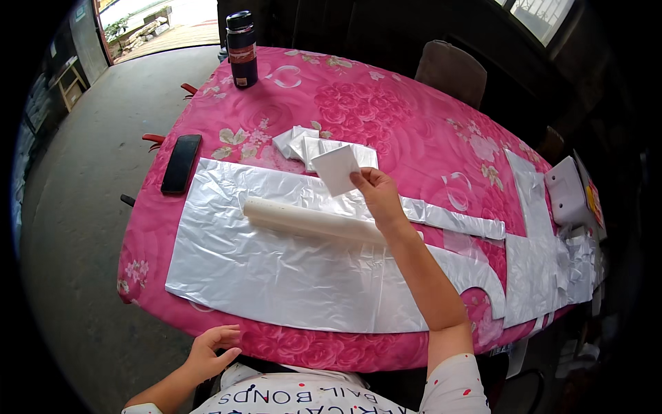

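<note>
My right hand (378, 192) pinches a flat white square packet (336, 170) by its lower right corner, held up over the table. Just behind it lies an overlapping row of folded white plastic packets (303, 143). Below my right forearm, a pale cardboard tube (303, 217) rests across a spread silvery-white plastic bag (276, 276) with a curved cut-out and handle strips at its right end. At the table's near edge, my left hand (214, 350) hangs with fingers loosely bent and apart, holding nothing.
A pink floral cloth covers the table (227, 117). A black phone (181, 164) lies at the left edge, a dark thermos (241, 50) stands at the far left. More plastic bags (538, 276) and a white box (569, 191) sit at right. A chair back (452, 72) stands beyond.
</note>
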A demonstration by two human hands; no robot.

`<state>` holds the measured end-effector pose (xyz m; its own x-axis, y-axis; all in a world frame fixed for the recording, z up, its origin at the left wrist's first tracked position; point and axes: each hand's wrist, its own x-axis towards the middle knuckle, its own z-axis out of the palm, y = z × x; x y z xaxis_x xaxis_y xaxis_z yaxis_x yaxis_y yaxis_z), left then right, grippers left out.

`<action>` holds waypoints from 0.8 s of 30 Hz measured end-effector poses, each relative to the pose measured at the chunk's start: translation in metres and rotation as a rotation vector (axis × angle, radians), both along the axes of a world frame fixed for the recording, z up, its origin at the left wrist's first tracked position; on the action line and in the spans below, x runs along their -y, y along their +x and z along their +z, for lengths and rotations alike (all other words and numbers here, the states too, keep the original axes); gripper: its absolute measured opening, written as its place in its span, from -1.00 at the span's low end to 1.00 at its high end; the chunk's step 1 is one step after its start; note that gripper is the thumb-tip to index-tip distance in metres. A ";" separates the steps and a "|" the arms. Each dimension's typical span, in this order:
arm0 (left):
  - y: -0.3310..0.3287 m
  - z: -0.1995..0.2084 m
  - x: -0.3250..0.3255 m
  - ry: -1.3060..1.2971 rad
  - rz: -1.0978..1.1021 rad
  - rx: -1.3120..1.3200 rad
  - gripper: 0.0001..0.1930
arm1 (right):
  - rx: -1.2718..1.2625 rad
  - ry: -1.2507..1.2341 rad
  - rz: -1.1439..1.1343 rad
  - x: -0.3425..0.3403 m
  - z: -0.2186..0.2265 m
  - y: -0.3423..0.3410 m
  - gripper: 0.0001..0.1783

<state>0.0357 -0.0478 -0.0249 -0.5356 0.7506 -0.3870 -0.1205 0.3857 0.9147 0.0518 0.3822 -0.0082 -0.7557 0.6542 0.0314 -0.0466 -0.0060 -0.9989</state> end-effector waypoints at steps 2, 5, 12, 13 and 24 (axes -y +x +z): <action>-0.006 0.003 -0.011 0.002 -0.062 0.001 -0.64 | 0.029 0.022 -0.282 -0.069 -0.027 -0.011 -0.74; -0.008 0.011 -0.024 0.018 -0.117 -0.010 -0.65 | 0.492 0.231 -0.335 -0.111 -0.049 -0.011 -0.58; -0.007 0.007 -0.033 0.018 -0.155 -0.054 -0.66 | 0.468 0.901 -0.330 -0.052 -0.033 0.021 -0.48; -0.008 0.007 -0.037 0.021 -0.152 -0.051 -0.66 | 0.383 0.916 -0.168 -0.039 -0.028 0.036 -0.49; 0.033 -0.012 -0.145 0.188 -0.583 -0.883 -0.28 | 0.563 0.772 0.285 0.119 -0.012 0.186 -0.41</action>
